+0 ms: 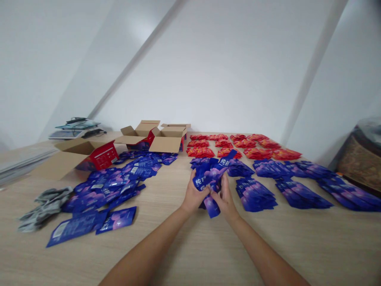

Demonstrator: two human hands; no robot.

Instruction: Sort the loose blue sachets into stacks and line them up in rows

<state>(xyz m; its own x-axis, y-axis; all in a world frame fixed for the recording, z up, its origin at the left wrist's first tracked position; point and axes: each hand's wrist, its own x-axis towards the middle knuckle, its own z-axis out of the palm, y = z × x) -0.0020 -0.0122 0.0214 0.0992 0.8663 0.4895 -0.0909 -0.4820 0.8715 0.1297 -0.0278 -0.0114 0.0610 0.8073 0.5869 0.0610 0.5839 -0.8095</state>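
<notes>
Several blue-purple packets [211,178] with white lettering are bunched between my two hands, raised over the middle of the table and fanned at uneven angles. My left hand [193,193] is closed on their left side, its thumb across the front. From the right, my right hand [224,196] grips the same bunch, with its thumb near the other thumb. The fingers behind the packets are hidden. Beyond and to the right lie neat blue packet stacks [256,194]. A loose heap of blue packets [119,178] spreads out on the left.
Rows of red packets [201,152] lie at the back. Opened cardboard boxes [102,155] stand at the back left. Grey gloves [47,206] rest beside the heap on the wooden table [166,222]. A scale-like device [76,131] sits far left; a brown patterned object [361,157] is at right.
</notes>
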